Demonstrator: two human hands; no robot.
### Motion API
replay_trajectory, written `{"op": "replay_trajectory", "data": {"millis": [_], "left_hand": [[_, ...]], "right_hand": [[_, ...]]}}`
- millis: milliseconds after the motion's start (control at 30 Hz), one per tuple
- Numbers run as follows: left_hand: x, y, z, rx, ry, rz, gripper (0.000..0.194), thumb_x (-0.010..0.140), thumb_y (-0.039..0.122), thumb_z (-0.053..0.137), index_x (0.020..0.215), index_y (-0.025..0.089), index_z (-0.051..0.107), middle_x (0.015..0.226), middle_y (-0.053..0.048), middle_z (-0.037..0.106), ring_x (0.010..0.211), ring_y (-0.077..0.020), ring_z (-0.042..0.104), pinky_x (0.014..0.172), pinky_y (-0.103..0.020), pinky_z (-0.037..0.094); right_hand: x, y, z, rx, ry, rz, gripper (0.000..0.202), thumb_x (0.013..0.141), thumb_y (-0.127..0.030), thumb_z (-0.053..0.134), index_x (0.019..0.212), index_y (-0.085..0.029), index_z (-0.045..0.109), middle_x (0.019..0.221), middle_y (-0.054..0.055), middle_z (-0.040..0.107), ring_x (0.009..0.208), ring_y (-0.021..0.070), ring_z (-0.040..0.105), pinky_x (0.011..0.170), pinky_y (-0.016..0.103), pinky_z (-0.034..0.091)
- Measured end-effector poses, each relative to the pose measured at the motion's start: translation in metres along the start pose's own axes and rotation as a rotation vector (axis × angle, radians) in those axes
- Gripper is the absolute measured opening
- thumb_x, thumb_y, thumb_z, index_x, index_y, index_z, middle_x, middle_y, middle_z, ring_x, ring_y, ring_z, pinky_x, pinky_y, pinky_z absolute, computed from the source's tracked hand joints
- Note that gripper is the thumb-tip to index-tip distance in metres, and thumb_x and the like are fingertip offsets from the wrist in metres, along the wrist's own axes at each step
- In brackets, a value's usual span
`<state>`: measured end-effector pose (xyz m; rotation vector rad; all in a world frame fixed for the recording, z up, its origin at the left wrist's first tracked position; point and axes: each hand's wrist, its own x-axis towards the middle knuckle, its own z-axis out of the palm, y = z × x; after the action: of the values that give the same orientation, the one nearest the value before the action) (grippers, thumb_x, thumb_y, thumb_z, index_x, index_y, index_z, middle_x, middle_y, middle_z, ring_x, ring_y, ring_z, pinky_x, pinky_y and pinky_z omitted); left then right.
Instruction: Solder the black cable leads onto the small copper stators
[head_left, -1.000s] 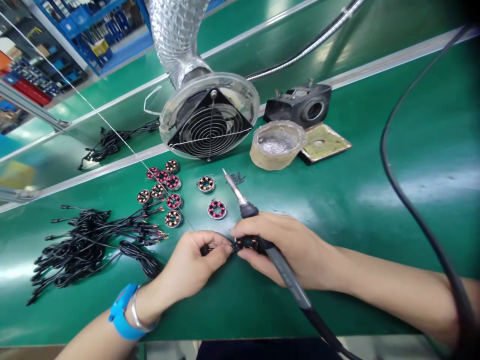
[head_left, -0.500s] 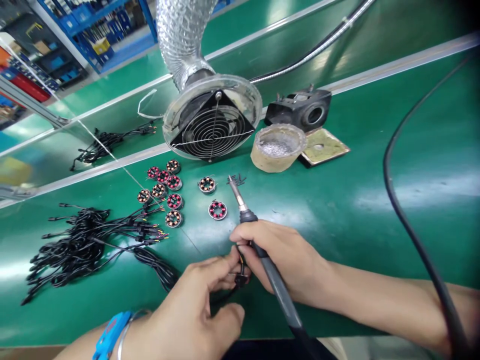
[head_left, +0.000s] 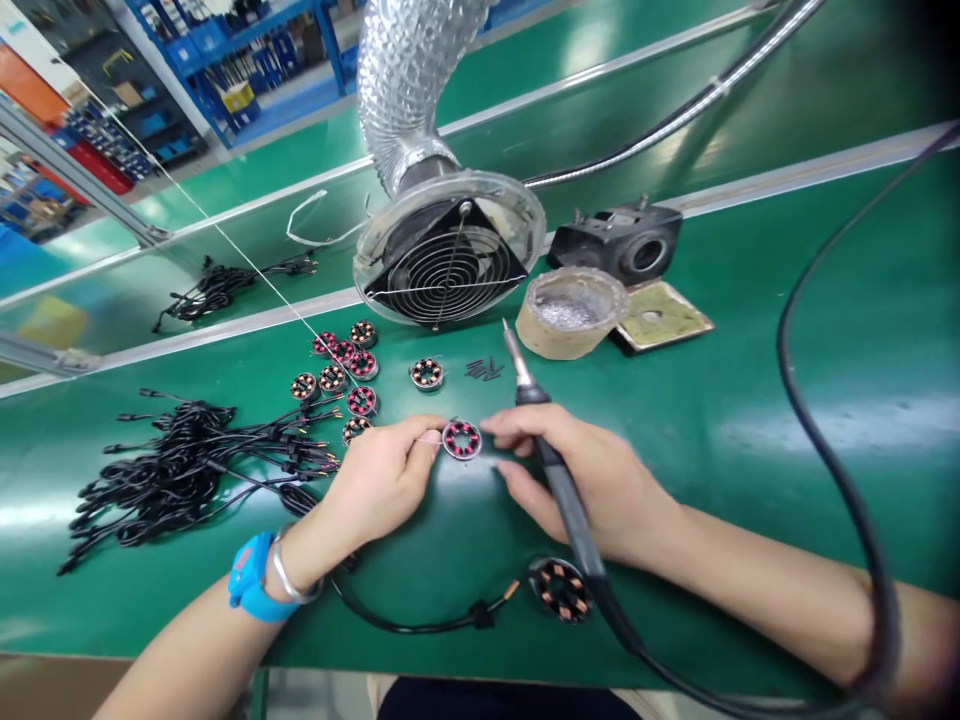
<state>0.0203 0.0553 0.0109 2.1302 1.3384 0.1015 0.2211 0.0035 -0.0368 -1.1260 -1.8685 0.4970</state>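
My left hand [head_left: 386, 478] is closed in a pinch at the left edge of a red-wound motor stator [head_left: 461, 440], where a thin pale wire shows at the fingertips. My right hand [head_left: 592, 480] grips a soldering iron [head_left: 556, 470], its tip pointing up and away over the bench. Thumb and forefinger of that hand are apart, close to the stator's right side. Nearer me lie a black cable [head_left: 405, 628] with a bared orange end and a copper-wound stator [head_left: 561, 590]. Another copper-wound stator [head_left: 427, 375] sits farther back beside small black sleeves [head_left: 484, 369].
Several stators [head_left: 362, 364] stand in a group at left, beside a heap of black cables [head_left: 161, 475]. A fume extractor fan [head_left: 448, 270] faces me. Behind the iron are a solder-filled round pot [head_left: 566, 315], a sponge tray [head_left: 664, 318] and a black iron holder [head_left: 619, 243].
My left hand has left the cable end and moved forward to the red-wound stator. The cable now lies on the bench. My right hand, with the iron, has shifted right and the view has swung.
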Motion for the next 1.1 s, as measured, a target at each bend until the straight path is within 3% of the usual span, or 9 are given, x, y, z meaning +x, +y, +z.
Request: {"op": "replay_trajectory", "data": {"millis": [100, 200, 333, 500, 600, 700, 800, 900, 1100], "left_hand": [[-0.001, 0.002, 0.003, 0.058, -0.034, 0.046, 0.034, 0.097, 0.032, 0.040, 0.121, 0.024, 0.063, 0.102, -0.004, 0.074, 0.087, -0.0205, 0.067, 0.072, -0.028, 0.043], [-0.003, 0.004, 0.003, 0.131, -0.024, 0.024, 0.028, 0.096, 0.034, 0.041, 0.105, 0.020, 0.063, 0.075, -0.002, 0.069, 0.064, -0.0177, 0.060, 0.058, -0.026, 0.034], [-0.009, 0.007, 0.001, 0.126, -0.080, 0.005, 0.036, 0.094, 0.042, 0.044, 0.071, 0.020, 0.059, 0.050, 0.004, 0.047, 0.047, -0.0121, 0.043, 0.052, -0.026, 0.023], [-0.014, 0.003, 0.001, -0.051, -0.186, -0.057, 0.033, 0.089, 0.044, 0.053, 0.069, 0.018, 0.060, 0.045, 0.007, 0.038, 0.043, -0.0088, 0.032, 0.048, -0.024, 0.020], [-0.013, -0.005, 0.001, -0.307, -0.228, -0.130, 0.036, 0.088, 0.045, 0.052, 0.068, 0.017, 0.057, 0.050, 0.006, 0.039, 0.048, -0.0084, 0.032, 0.047, -0.022, 0.021], [-0.012, -0.010, 0.000, -0.510, -0.182, -0.183, 0.038, 0.086, 0.048, 0.053, 0.065, 0.016, 0.052, 0.053, 0.007, 0.036, 0.050, -0.0076, 0.029, 0.047, -0.021, 0.022], [-0.014, -0.009, 0.001, -0.492, -0.145, -0.187, 0.035, 0.084, 0.048, 0.059, 0.071, 0.016, 0.055, 0.051, 0.009, 0.033, 0.048, -0.0068, 0.025, 0.046, -0.020, 0.019], [-0.015, -0.005, 0.004, -0.486, -0.215, -0.191, 0.036, 0.081, 0.051, 0.063, 0.074, 0.016, 0.059, 0.048, 0.009, 0.031, 0.046, -0.0061, 0.023, 0.044, -0.020, 0.015], [-0.009, -0.007, 0.006, -0.962, -0.194, -0.315, 0.046, 0.070, 0.059, 0.070, 0.070, 0.017, 0.053, 0.044, 0.012, 0.027, 0.038, -0.0036, 0.015, 0.039, -0.020, 0.011]], "right_hand": [[0.007, 0.011, 0.002, 0.004, -0.093, -0.042, 0.038, 0.082, -0.007, 0.050, 0.117, -0.020, 0.046, 0.113, 0.010, 0.064, 0.089, 0.0177, 0.064, 0.076, 0.032, 0.055], [0.009, 0.012, 0.003, 0.037, -0.200, -0.080, 0.035, 0.082, -0.009, 0.054, 0.115, -0.019, 0.048, 0.101, 0.007, 0.065, 0.084, 0.0181, 0.060, 0.073, 0.031, 0.053], [0.007, 0.006, 0.000, 0.013, -0.257, -0.065, 0.040, 0.079, -0.017, 0.065, 0.115, -0.018, 0.048, 0.091, 0.006, 0.063, 0.079, 0.0195, 0.055, 0.069, 0.032, 0.050], [0.008, 0.003, 0.000, 0.062, -0.321, -0.096, 0.042, 0.077, -0.007, 0.059, 0.116, -0.020, 0.048, 0.093, 0.005, 0.061, 0.084, 0.0188, 0.055, 0.073, 0.031, 0.048], [0.009, 0.003, 0.003, 0.058, -0.294, -0.087, 0.037, 0.078, -0.008, 0.059, 0.112, -0.020, 0.049, 0.089, 0.004, 0.060, 0.081, 0.0185, 0.053, 0.070, 0.029, 0.047], [0.008, 0.005, 0.003, 0.053, -0.216, -0.092, 0.032, 0.079, -0.011, 0.059, 0.108, -0.020, 0.049, 0.086, 0.003, 0.059, 0.075, 0.0177, 0.051, 0.067, 0.028, 0.046], [0.007, 0.006, 0.003, 0.051, -0.170, -0.101, 0.028, 0.080, -0.014, 0.060, 0.105, -0.021, 0.049, 0.086, 0.003, 0.060, 0.074, 0.0170, 0.050, 0.067, 0.028, 0.045], [0.006, 0.006, 0.004, 0.038, -0.162, -0.117, 0.027, 0.081, -0.015, 0.060, 0.105, -0.020, 0.050, 0.086, 0.004, 0.061, 0.076, 0.0178, 0.050, 0.067, 0.028, 0.045], [0.008, 0.003, 0.002, 0.013, -0.077, -0.106, 0.030, 0.079, -0.018, 0.065, 0.105, -0.021, 0.049, 0.085, 0.002, 0.060, 0.075, 0.0177, 0.050, 0.067, 0.028, 0.046]]}}
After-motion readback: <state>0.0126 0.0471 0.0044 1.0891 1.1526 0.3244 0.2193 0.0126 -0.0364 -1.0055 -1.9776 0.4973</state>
